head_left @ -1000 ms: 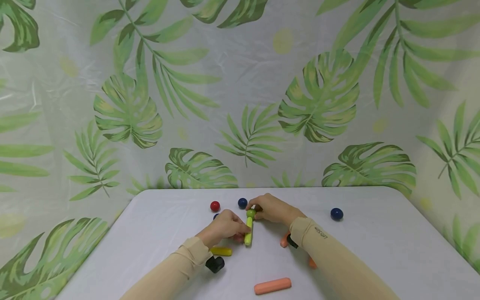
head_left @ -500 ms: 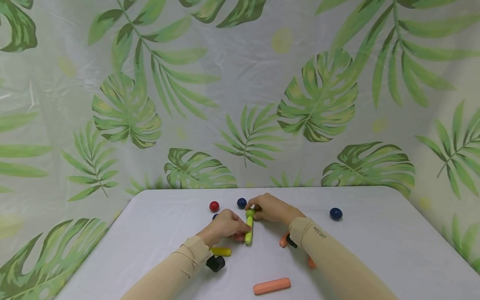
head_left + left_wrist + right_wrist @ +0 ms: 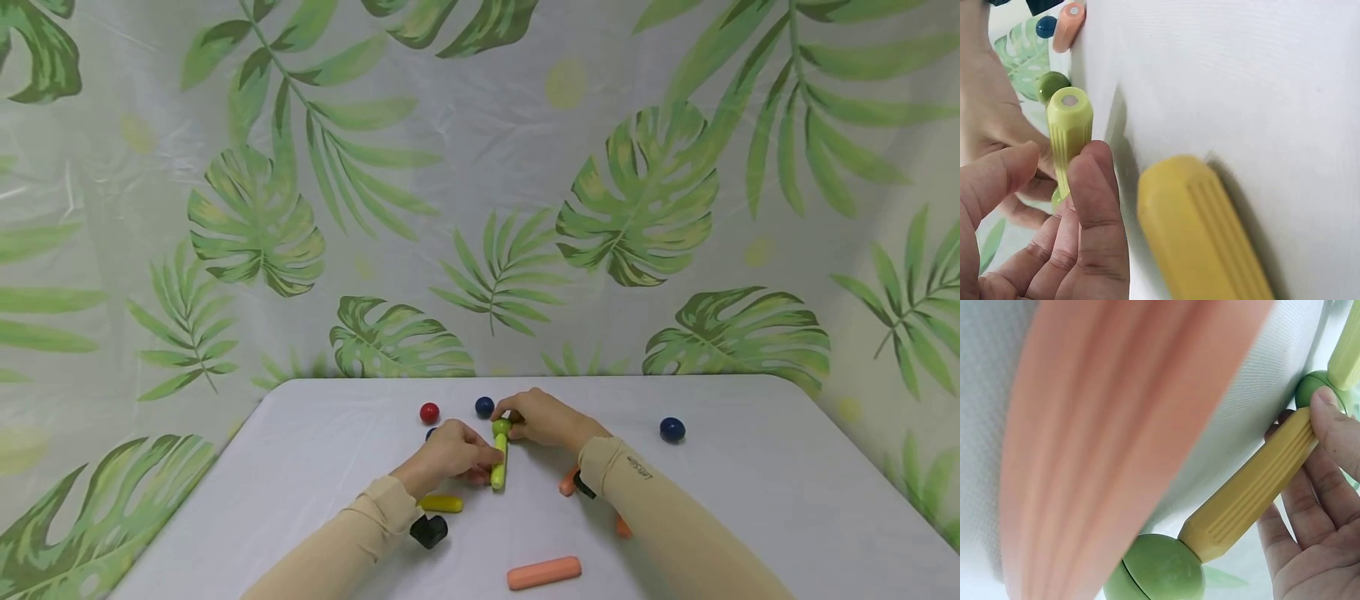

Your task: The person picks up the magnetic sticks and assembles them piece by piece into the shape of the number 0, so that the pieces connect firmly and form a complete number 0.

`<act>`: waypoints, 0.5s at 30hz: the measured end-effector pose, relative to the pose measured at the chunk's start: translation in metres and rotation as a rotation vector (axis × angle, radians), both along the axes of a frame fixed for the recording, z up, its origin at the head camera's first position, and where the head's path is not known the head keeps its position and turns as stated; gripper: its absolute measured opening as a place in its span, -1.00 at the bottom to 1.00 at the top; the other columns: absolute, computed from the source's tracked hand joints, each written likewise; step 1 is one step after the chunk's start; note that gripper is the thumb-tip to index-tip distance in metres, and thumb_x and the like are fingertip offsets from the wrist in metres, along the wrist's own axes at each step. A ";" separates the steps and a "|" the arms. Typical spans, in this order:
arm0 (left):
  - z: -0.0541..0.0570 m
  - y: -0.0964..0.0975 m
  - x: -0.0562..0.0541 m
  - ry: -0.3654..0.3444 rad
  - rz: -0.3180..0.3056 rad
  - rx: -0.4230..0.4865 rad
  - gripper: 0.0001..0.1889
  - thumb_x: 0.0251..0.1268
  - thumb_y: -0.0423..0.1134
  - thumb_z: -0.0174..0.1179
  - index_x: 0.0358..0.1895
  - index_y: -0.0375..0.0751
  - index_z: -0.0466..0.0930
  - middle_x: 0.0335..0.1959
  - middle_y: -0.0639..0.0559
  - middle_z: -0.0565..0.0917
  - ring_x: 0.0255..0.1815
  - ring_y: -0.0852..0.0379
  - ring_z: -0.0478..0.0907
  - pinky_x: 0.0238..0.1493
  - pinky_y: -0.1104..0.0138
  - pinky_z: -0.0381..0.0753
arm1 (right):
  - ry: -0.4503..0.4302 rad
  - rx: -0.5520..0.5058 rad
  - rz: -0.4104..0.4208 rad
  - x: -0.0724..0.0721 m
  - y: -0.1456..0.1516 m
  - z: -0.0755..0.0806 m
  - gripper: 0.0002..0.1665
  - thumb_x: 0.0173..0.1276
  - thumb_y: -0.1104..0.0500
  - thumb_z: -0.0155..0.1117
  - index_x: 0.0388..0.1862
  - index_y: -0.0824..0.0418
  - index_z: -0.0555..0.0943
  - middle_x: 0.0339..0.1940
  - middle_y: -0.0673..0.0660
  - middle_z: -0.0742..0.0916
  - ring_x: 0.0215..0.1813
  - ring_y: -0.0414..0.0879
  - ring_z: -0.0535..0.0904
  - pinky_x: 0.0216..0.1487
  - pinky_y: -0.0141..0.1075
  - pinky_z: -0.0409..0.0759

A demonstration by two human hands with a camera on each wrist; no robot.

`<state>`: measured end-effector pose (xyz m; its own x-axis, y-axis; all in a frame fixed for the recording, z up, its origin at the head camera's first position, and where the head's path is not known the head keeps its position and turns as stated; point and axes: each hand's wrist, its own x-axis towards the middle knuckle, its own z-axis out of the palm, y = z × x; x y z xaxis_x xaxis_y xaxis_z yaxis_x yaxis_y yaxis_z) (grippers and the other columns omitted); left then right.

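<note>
My left hand pinches a yellow-green magnetic stick; its near end shows a round metal disc in the left wrist view. The stick's far end meets a green ball, which my right hand grips between thumb and fingers. From that ball, a yellow stick runs to a second green ball in the right wrist view. My right hand hides this part in the head view. The right thumb lies where the yellow stick and the held ball join.
On the white table lie a red ball, blue balls and a loose yellow stick by my left wrist. An orange stick lies at the front; others are partly under my right forearm. A leaf-print curtain hangs behind.
</note>
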<state>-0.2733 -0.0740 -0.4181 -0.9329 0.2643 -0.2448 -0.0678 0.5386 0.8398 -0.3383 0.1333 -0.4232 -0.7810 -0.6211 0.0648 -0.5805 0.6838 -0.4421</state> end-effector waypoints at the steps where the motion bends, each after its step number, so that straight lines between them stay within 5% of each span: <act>1: 0.001 -0.002 0.000 0.012 -0.007 -0.004 -0.79 0.39 -0.16 0.47 -0.26 -0.27 0.80 -0.47 -0.02 0.80 -0.52 0.22 0.68 -0.33 0.42 0.71 | 0.000 -0.004 0.002 0.001 0.000 0.000 -0.65 0.41 0.37 0.47 0.14 0.18 0.77 -0.15 0.10 0.86 -0.18 -0.22 0.66 -0.06 -0.33 0.66; 7: 0.012 -0.015 -0.001 0.080 -0.008 0.025 -0.75 0.48 -0.20 0.38 -0.10 -0.40 0.79 -0.34 -0.10 0.83 -0.41 0.13 0.76 -0.22 0.30 0.81 | -0.016 -0.004 -0.008 0.003 0.000 0.002 -0.64 0.43 0.36 0.46 0.17 0.17 0.77 -0.11 0.11 0.86 -0.13 -0.17 0.71 -0.03 -0.29 0.68; 15: 0.029 -0.043 -0.007 0.127 0.081 0.070 -0.80 0.53 -0.26 0.31 -0.01 -0.35 0.74 -0.14 -0.26 0.81 -0.29 0.08 0.75 -0.20 0.28 0.81 | -0.034 0.003 -0.032 0.004 -0.002 0.004 -0.64 0.44 0.35 0.46 0.18 0.16 0.77 -0.08 0.11 0.85 -0.15 -0.20 0.66 -0.05 -0.29 0.67</act>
<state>-0.2798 -0.1172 -0.3889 -0.9741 0.1992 -0.1073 0.0004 0.4758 0.8796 -0.3339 0.1317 -0.4192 -0.8023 -0.5958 0.0364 -0.5429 0.7031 -0.4594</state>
